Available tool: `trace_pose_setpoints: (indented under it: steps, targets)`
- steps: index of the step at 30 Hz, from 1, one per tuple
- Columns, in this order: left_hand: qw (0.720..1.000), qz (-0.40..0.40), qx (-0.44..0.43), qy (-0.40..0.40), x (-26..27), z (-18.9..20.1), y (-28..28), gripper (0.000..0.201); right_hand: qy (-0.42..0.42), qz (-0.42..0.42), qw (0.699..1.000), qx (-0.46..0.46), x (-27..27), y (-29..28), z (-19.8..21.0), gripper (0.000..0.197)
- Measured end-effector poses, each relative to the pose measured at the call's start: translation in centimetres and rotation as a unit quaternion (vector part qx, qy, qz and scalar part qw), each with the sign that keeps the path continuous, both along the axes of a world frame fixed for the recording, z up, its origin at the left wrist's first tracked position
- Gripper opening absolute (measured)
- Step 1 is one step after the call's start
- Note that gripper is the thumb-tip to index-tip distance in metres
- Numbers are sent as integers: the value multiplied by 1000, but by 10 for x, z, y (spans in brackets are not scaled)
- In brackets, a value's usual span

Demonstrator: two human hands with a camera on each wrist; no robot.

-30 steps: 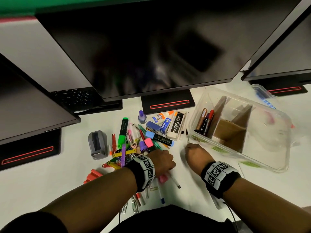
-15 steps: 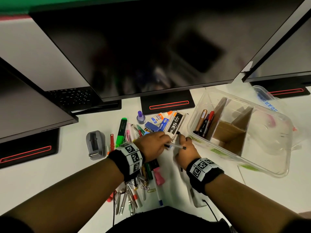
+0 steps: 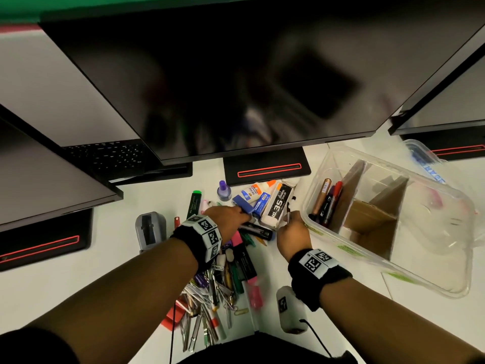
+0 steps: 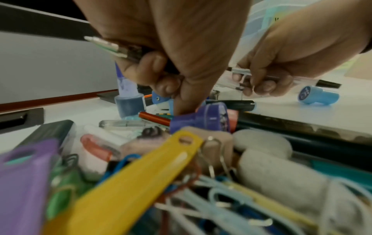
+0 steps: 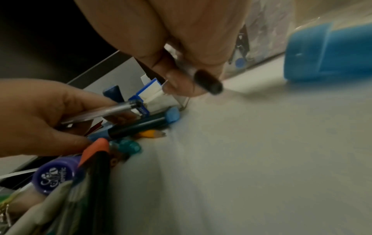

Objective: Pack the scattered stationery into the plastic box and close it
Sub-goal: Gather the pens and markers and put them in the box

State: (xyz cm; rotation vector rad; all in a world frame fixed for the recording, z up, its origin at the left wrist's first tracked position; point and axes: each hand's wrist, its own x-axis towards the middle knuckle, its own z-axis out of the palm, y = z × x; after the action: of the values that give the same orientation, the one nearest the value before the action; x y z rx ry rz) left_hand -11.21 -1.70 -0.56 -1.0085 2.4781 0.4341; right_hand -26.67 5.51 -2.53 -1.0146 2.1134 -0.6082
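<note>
Down at 6 o'clock on the bench, both hands are busy in the stationery pile (image 3: pixel 225 274). Left hand (image 3: pixel 227 222) has its grip curled round a clear pen (image 5: pixel 104 112); right hand (image 3: pixel 292 231) is clamped on a dark-capped pen (image 5: pixel 208 82), probably collecting a bunch per trip. Plastic box (image 3: pixel 446 290) sits open at 3 o'clock, a few markers (image 3: pixel 326 203) already inside.

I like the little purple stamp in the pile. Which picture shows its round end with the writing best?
The right wrist view: the purple stamp faces the camera there, white writing on its round end. The left wrist view shows the stamp side-on, under the left hand. In the head view I cannot pick it out of the pile.
</note>
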Motion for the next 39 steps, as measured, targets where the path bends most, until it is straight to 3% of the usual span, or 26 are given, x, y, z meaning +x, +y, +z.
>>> trace_pose_setpoints:
  steps: [5, 8, 14, 17, 21, 25, 27, 34, 39]
  targets:
    - [1000, -16, -6, -21, -2, 0, -3, 56, -22, -68, 997, -35, 12, -9, 0, 25]
    - [999, -25, -6, -34, -2, 0, -3, 50, -22, -53, 998, -38, 16, -13, 6, 21]
    - [998, -48, 13, -47, 1, 9, -4, 63, 10, -57, 997, -53, 12, -32, 17, 38]
    - [998, -48, 14, -41, 5, 8, -4, 66, -27, -59, 996, -56, 10, -35, 25, 45]
    - [999, -17, -9, -25, 13, 1, -6, 52, -20, -70, 996, 49, 2, -41, 14, 53]
    - [999, 2, -44, -21, 26, 0, -8, 39, 24, -85, 991, 102, 4, -44, 7, 39]
    - [998, 21, -54, -22, 33, 0, -10, 39, 72, -52, 989, 116, 4, -42, 9, 38]
    - [991, 120, -59, 1, 49, -1, -9, 39, 68, 4, 990, 124, 7, -30, 10, 34]
    - [989, 131, -71, -17, 53, 0, -5, 40, 90, 59, 985, 135, 7, -30, 9, 35]
